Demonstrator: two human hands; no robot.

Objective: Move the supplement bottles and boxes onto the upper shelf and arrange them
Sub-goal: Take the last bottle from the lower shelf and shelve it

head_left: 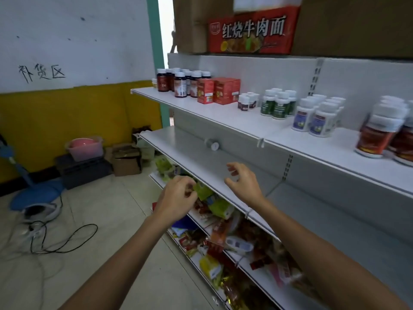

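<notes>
The upper shelf (223, 117) holds dark brown bottles (180, 82) at its left end, two red boxes (218, 90), small white bottles (247, 101), green-labelled bottles (278, 104), purple-labelled bottles (319, 116) and red-labelled bottles (380, 133) at the right. One small bottle (212, 144) lies on its side on the middle shelf (185, 151). My left hand (178, 195) hovers in front of the middle shelf's edge with fingers curled and nothing in it. My right hand (243, 182) is over that edge, fingers apart and empty.
Snack packets (214, 220) crowd the lower shelf. A red noodle carton (252, 30) and brown cartons sit on top of the rack. On the floor at left are cardboard boxes (126, 159), a pink basin in a tub (86, 147), a blue fan base (35, 193) and loose cables (62, 240).
</notes>
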